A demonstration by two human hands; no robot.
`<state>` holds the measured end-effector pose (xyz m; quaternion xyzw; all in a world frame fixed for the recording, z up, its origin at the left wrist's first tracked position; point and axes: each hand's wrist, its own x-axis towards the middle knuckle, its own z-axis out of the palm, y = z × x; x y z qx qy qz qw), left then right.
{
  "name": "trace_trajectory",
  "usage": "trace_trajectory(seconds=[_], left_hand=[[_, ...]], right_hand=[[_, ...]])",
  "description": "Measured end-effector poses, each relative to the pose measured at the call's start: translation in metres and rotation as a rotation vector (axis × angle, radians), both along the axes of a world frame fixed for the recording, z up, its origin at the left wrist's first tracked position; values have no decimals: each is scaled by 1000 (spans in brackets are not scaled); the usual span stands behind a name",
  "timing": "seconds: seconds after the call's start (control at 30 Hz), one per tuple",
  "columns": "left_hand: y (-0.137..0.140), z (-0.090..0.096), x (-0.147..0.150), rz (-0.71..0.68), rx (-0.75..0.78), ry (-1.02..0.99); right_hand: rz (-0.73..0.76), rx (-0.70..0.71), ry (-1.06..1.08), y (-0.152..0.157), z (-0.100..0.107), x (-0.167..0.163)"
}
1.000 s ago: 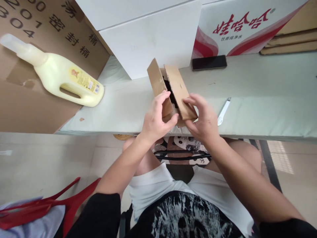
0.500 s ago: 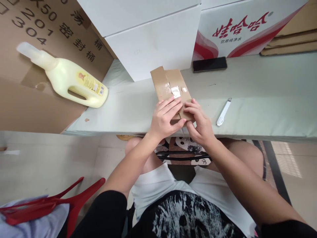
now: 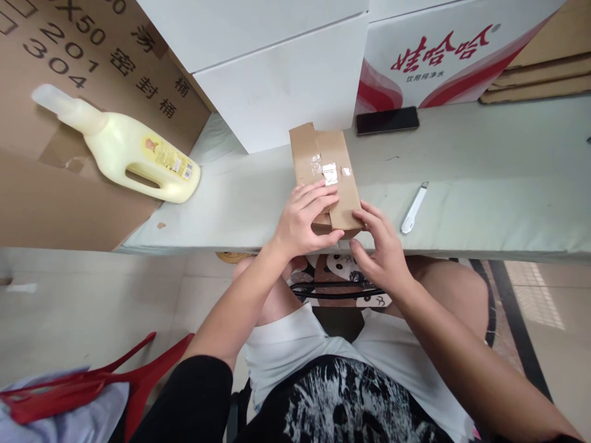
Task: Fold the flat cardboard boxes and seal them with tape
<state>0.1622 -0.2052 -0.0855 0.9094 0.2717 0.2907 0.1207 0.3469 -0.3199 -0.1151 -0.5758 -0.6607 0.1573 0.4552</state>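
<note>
A small brown cardboard box (image 3: 342, 195) lies on the pale green cloth surface in front of me. Bits of clear tape and a white label patch sit along its top seam. My left hand (image 3: 305, 216) rests on the box's top with fingers stretched out, its thumb toward the near edge. My right hand (image 3: 381, 249) is at the near right corner, fingertips touching the flap's edge and thumb held apart. To the right of that hand lies a white utility knife (image 3: 415, 208), with its tip pointing away from me.
A pale yellow jug bottle (image 3: 143, 157) lies at left before a large printed carton (image 3: 55, 197). White boxes (image 3: 281, 86) rise behind. A black phone (image 3: 386, 121) rests by the red-and-white carton (image 3: 429, 61). A red chair (image 3: 138, 375) is at lower left, below the padded surface (image 3: 498, 184).
My right hand has drawn back and to the right, off the box's top to its corner. The box has turned slightly. My left hand stays on it.
</note>
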Motion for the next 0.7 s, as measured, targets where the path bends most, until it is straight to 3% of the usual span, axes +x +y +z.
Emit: trace_trajectory(seconds=[0.2,0.43,0.7], left_hand=[[-2,10,-4,-12,27,142],[-16,11,10,85,98,254],[-21,5,10,57,13,190]], right_hand=[[43,-1,-12,-6,-5,-3],[45,-14,52,-3,-3,-1],[85,-57,74,-3,0,-2]])
